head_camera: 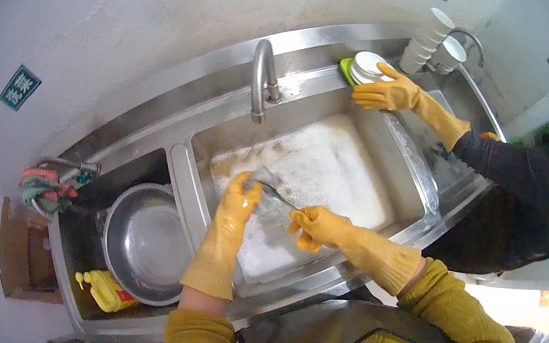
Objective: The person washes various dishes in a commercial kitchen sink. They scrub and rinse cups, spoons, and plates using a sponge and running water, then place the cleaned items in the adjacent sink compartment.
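Observation:
Both my hands wear long yellow rubber gloves and are over the middle basin of a stainless-steel sink [388, 168], which holds whitish, sudsy water. My right hand [319, 226] is closed on the handle of a metal utensil [285, 201], perhaps a spoon or ladle. My left hand [243, 196] is at the utensil's other end, its fingers around a greyish, blurred thing that may be a scrubber or cloth. The utensil's head is hidden or blurred there. A curved steel faucet [261, 78] stands behind the basin, above my hands.
A co-worker's yellow-gloved hand [392, 92] touches stacked white dishes [370, 60] at the right rim. Stacked white cups [427, 39] stand farther right. The left basin holds a large metal bowl [153, 246] and a yellow jug [106, 291]. A striped cloth [46, 188] hangs at the left faucet.

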`<move>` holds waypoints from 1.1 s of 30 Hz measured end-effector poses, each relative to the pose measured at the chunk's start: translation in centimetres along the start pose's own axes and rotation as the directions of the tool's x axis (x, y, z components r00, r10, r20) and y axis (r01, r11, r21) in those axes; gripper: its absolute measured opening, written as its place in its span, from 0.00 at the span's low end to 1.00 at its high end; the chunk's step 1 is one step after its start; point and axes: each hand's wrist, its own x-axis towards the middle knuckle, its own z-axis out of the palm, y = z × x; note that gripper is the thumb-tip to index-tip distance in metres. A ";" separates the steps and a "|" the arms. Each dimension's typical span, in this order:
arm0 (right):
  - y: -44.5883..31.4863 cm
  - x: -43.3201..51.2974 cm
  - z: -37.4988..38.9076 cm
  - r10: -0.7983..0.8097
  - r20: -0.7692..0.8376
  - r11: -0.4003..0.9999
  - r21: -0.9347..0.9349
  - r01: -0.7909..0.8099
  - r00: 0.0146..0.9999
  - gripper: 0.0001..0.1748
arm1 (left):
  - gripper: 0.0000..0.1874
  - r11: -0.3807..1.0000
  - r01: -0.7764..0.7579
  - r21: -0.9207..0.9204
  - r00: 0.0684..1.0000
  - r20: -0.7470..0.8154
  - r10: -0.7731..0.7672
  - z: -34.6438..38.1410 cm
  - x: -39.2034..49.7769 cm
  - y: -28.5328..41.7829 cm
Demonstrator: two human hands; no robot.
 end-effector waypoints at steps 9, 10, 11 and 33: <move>-1.5 -1.1 2.5 0.090 -0.002 0.933 0.349 -0.084 0.996 0.20 | 0.21 0.538 0.246 -0.806 0.959 0.123 -0.255 7.0 -0.8 1.7; -0.9 -0.8 2.4 0.139 -0.034 0.914 0.390 -0.115 0.990 0.20 | 0.22 0.567 0.268 -0.779 0.953 0.126 -0.276 7.3 -0.8 1.6; -0.3 -0.6 2.2 0.129 0.014 0.911 0.394 -0.124 0.992 0.19 | 0.22 0.594 0.290 -0.750 0.946 0.129 -0.298 7.4 -0.8 1.5; 3.7 3.0 -10.9 -0.083 -0.597 0.898 0.303 0.320 0.798 0.37 | 0.28 0.821 0.326 0.468 0.886 0.152 -0.438 13.8 -3.5 1.4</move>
